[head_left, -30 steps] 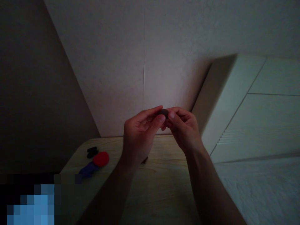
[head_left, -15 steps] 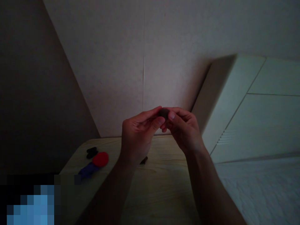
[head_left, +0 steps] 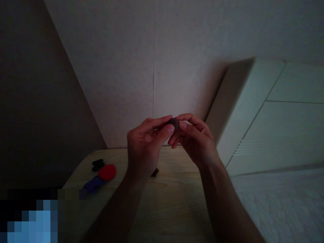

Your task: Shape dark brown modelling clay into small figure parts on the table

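Note:
Between the fingertips of both hands, above the table, is a small dark brown rounded piece [head_left: 174, 124] that looks like modelling clay. My left hand [head_left: 149, 137] pinches its left side with thumb and index finger. From the right, my right hand [head_left: 197, 136] grips the same piece by thumb and fingers, its lower fingers curled beneath. A small dark brown scrap [head_left: 155, 172] lies on the table just beside my left wrist. Further left on the tabletop, a flat red round piece [head_left: 107, 172] touches a purple-blue irregular piece [head_left: 93, 184], with black oblong pieces [head_left: 98, 165] behind them.
The light wood-grain table [head_left: 174, 202] stands against a pale wall [head_left: 121, 67]. To the right is a white panelled furniture piece [head_left: 286, 131], with a pale quilted surface [head_left: 275, 206] below it. A pixelated blue patch [head_left: 35, 222] covers the lower left corner. The scene is dim.
Both hands have shifted slightly left with the dark piece, turning it between the fingertips. The lower right fingers have spread out a little. The brown scrap shows more beside the left wrist.

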{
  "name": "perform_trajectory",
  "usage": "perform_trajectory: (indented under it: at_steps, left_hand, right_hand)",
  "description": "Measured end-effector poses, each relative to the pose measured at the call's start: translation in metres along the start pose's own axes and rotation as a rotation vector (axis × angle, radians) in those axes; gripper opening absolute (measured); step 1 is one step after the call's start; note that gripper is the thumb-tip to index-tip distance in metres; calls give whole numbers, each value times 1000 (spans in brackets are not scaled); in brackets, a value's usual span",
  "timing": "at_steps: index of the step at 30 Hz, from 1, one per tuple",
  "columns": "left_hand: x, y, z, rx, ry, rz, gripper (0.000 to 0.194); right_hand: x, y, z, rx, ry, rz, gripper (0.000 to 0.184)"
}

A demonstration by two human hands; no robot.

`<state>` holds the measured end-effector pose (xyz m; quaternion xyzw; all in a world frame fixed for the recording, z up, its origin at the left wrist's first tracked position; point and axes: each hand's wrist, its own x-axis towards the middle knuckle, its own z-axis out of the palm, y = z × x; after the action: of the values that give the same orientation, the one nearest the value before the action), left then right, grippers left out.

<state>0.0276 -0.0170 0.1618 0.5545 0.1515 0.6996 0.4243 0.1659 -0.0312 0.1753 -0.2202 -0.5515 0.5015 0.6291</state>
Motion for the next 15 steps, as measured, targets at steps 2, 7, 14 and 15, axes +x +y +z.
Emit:
perform_trajectory:
  at_steps: [2, 7, 14, 15]
  left_hand:
    - [0, -1, -1, -25, -14, -4, 19]
    - [0, 0, -1, -22, -56, -66, 18]
    - [0, 8, 3, 81, 39, 43, 20]
    - [0, 9, 4, 84, 44, 49, 21]
  right_hand:
    - [-1, -1, 1, -5, 0, 2, 25]
    - [-1, -2, 3, 2, 16, 10, 26]
    - [-7, -4, 8, -299, 213, -219, 20]
    - [-9, -4, 9, -378, 265, -296, 18]
